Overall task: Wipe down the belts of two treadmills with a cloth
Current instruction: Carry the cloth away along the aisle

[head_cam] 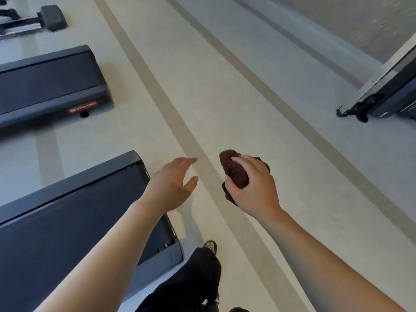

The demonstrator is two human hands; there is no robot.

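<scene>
Cloth in hand, beside the treadmills

Right hand clutches the bunched brown cloth; left hand spread, empty. Best unfold it first, then wipe the near belt lengthwise.

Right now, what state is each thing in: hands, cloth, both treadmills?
left hand: open, empty, held above the floor
right hand: closed on the cloth
cloth: dark brown, bunched up, off any belt
near treadmill: belt untouched by the cloth
far treadmill: belt bare, nobody at it

Gym, treadmills, dumbbell, vinyl floor
</scene>
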